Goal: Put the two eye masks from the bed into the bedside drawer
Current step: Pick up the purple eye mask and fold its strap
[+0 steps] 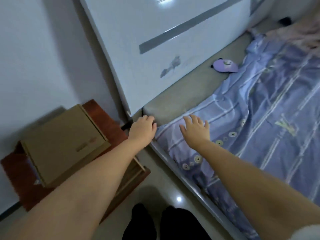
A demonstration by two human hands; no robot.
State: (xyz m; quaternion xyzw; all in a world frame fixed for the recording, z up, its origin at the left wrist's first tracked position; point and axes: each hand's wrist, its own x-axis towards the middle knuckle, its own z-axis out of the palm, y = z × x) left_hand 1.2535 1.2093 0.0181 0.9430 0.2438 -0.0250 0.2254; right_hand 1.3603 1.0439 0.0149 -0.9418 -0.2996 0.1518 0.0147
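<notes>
A purple eye mask [225,66] lies on the bare beige mattress strip next to the white headboard, far beyond both hands. My right hand [194,129] hovers palm down with fingers spread over the purple striped sheet near the bed's corner, holding nothing. My left hand [142,129] rests on the mattress corner with its fingers curled down; I see nothing in it. The reddish-brown bedside table [110,122] stands to the left, and its drawer [136,168] looks pulled out a little under my left forearm. I see no second mask for certain.
A cardboard box [65,141] sits on top of the bedside table. A small dark object [284,20] and pink bedding [297,33] lie at the far end of the bed. The white headboard [155,40] runs along the bed's far side. My dark-clothed legs [164,224] stand on the shiny floor.
</notes>
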